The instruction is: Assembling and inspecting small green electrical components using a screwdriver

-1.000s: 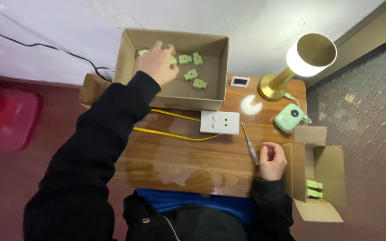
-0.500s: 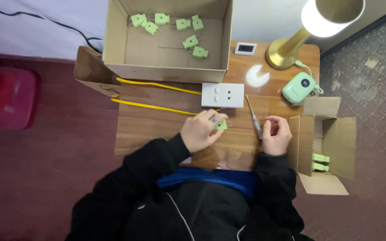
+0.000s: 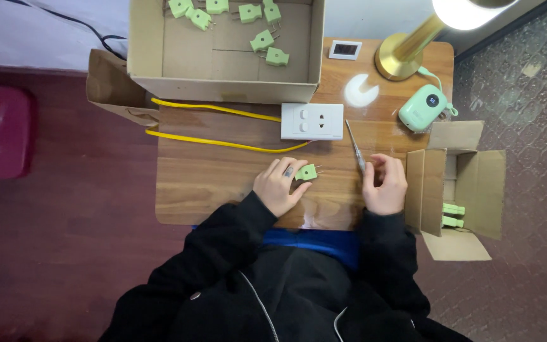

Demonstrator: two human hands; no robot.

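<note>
1. Head view, looking straight down: the left hand (image 3: 280, 187) rests on the wooden table (image 3: 223, 183), fingers curled round a small green plug (image 3: 306, 171) pinched at the fingertips.
2. That plug lies near the table's middle, long axis running 9 to 3 o'clock, its two metal prongs pointing toward 3 o'clock.
3. At 3 o'clock from it, the right hand (image 3: 384, 187) is closed on a slim screwdriver (image 3: 355, 145), whose shaft slants up toward 11 o'clock.
4. Just at 12 o'clock of the plug sits a white wall socket (image 3: 312, 121) with a yellow cable (image 3: 216, 140) running off toward 9 o'clock.
5. Farther at 12 o'clock, a large cardboard box (image 3: 223, 63) holds more green plugs (image 3: 262, 40).
6. A small cardboard box (image 3: 470, 183) stands at 3 o'clock.
</note>
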